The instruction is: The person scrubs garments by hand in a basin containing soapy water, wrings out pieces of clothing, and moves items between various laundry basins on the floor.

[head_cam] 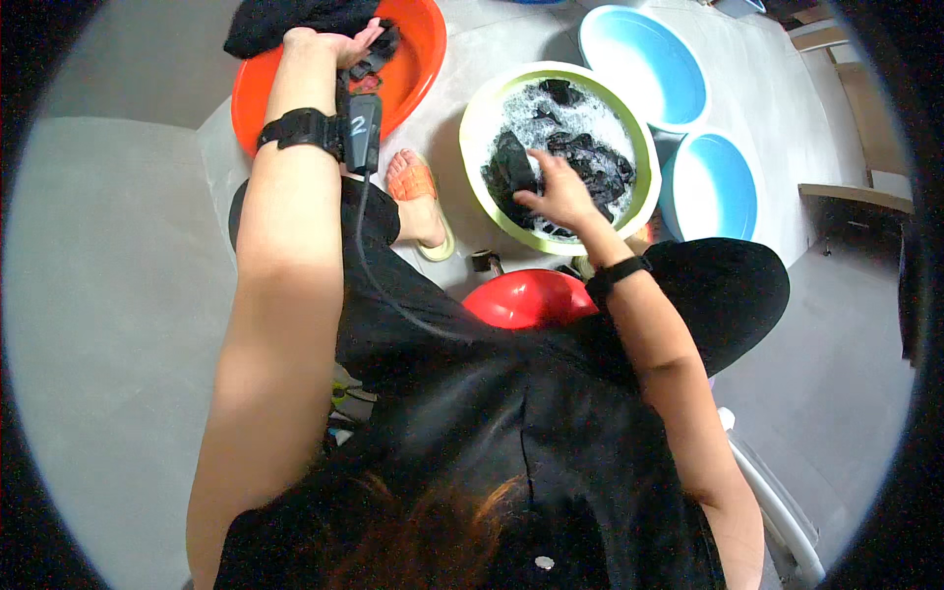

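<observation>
My right hand [560,189] is over a yellow-green basin [472,177] of sudsy water, with thumb and fingers apart. Its fingertips are at the edge of a wet black cloth [514,166], and more dark fabric [594,164] lies soaking in the foam. My left hand [339,47] reaches over an orange-red basin [417,66], its palm turned up beside a fluffy black cloth [291,22]. Whether its fingers grip that cloth cannot be told. Smaller dark and patterned pieces of cloth [366,82] lie in this basin below the hand.
Two blue basins with white rims, one farther off [649,66] and one nearer [712,188], stand right of the sudsy basin. Between my knees is a shiny red object [527,299]. A cable [361,243] runs from the device on my left wrist [361,133] to my body.
</observation>
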A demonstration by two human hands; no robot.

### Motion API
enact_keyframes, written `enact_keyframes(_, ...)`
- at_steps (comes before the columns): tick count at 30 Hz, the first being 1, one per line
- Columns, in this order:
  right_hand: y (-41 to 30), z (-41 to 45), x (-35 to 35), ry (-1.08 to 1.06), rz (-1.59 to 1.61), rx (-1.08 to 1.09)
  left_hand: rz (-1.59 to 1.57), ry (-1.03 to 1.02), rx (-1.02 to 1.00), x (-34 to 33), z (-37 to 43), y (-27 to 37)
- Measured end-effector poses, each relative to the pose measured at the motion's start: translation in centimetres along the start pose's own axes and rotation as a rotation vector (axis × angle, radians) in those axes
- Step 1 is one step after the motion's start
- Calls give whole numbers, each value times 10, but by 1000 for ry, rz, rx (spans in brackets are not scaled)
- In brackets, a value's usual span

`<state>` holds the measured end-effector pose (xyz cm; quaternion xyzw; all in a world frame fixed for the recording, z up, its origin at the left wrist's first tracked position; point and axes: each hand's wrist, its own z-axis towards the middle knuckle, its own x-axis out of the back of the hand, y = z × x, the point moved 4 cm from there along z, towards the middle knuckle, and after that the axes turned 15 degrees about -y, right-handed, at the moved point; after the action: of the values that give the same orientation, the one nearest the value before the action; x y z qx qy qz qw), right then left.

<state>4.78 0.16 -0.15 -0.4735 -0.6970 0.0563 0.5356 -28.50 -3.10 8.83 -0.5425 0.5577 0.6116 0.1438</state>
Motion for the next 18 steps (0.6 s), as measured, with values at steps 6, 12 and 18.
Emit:
enact_keyframes(6,16,30,-42,-57,-135,-196,74,237,346,16,11,-67)
enact_keyframes(12,33,10,47,298,974,-163,305,59,334,4,21,-88)
enact_keyframes(18,17,-44,164,610,1109,-54,696,-29,304,-14,15,-104)
